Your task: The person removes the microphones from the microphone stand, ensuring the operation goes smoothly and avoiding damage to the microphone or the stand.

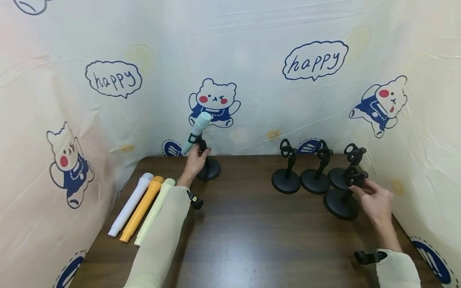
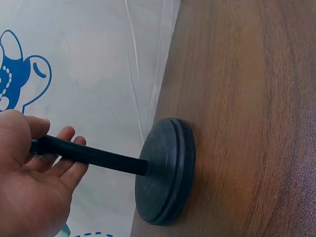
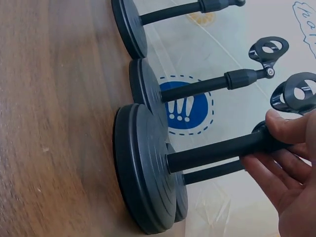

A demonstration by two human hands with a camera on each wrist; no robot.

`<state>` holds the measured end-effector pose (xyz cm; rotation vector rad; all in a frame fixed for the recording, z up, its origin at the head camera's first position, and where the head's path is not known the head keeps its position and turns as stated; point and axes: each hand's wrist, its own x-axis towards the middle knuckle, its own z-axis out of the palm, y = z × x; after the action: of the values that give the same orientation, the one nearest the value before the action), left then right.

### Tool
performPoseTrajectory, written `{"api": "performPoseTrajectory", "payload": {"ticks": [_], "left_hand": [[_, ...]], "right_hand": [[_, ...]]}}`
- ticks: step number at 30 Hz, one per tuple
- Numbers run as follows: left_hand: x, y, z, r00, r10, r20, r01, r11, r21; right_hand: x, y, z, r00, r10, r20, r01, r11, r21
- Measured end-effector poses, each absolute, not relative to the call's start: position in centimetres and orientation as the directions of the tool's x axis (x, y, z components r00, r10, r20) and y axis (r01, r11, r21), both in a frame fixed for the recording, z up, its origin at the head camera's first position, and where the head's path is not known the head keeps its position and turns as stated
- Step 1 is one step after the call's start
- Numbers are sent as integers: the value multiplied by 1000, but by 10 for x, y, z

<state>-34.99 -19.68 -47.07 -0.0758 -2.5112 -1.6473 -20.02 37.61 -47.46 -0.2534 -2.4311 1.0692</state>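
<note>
A light blue toy microphone (image 1: 201, 123) sits tilted in the clip of a black microphone stand (image 1: 209, 169) at the back left of the table. My left hand (image 1: 195, 162) grips that stand's pole just below the clip; the left wrist view shows the round base (image 2: 165, 173) on the wood. Over at the right, my right hand (image 1: 376, 202) holds the upper pole of the front black microphone stand (image 1: 342, 204) between thumb and fingers. Its clip (image 3: 295, 94) is vacant, and its base (image 3: 143, 170) appears to rest on the table.
Left of my left forearm lie a white microphone (image 1: 130, 205), an orange microphone (image 1: 142, 209) and a pale yellow microphone (image 1: 155, 211), side by side. More black stands (image 1: 286, 181) crowd the back right, close to the front one. A printed cloth (image 1: 252, 100) hangs behind the brown table (image 1: 252, 240).
</note>
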Motion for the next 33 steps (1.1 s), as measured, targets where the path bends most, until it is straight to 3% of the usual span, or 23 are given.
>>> {"api": "performPoseTrajectory", "payload": {"ticks": [18, 26, 33], "left_hand": [[-348, -195, -473, -959, -136, 247, 164, 446, 880], [-341, -191, -472, -955, -156, 253, 155, 464, 872], [-329, -185, -471, -942, -158, 297, 181, 506, 843]], "right_hand": [[-197, 377, -477, -883, 320, 344, -56, 654, -754], [-192, 372, -474, -881, 389, 270, 90, 697, -711], [-180, 350, -467, -809, 530, 254, 192, 647, -738]]}}
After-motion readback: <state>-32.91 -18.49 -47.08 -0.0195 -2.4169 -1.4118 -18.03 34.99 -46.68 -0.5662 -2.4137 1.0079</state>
